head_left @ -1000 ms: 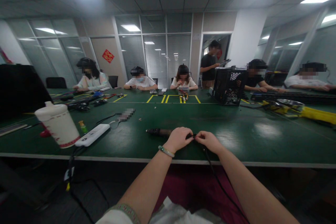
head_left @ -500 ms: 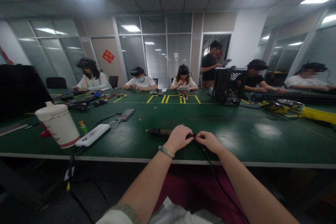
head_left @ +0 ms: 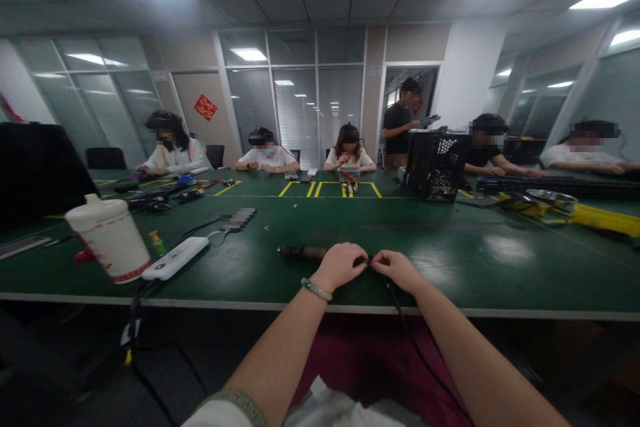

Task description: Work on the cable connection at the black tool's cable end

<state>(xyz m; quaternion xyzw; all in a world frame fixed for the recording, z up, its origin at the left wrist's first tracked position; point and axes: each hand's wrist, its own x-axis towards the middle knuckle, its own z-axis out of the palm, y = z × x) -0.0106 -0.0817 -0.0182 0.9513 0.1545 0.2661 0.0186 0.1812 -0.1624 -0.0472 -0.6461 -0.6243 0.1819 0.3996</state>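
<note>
A dark electric screwdriver (head_left: pixel 303 252) lies along the green table, its metal tip pointing left. My left hand (head_left: pixel 343 263), a bangle at its wrist, is closed over the tool's rear end and hides much of its body. Close against it, my right hand (head_left: pixel 397 267) pinches the cable end at the back of the screwdriver. Whether the connector there is fully seated is too small to tell. From beneath my right hand a black cable (head_left: pixel 407 327) runs down over the table's front edge to my lap.
On the left stand a white tumbler (head_left: pixel 110 237), a white power bank (head_left: pixel 176 258) with cables, and a small green bottle (head_left: pixel 157 242). A black computer case (head_left: pixel 434 167) stands beyond my hands to the right. Several people sit across the green table (head_left: pixel 480 293); one person stands behind.
My left hand has shifted slightly down on the screwdriver's rear end. My right hand keeps its pinch in nearly the same place.
</note>
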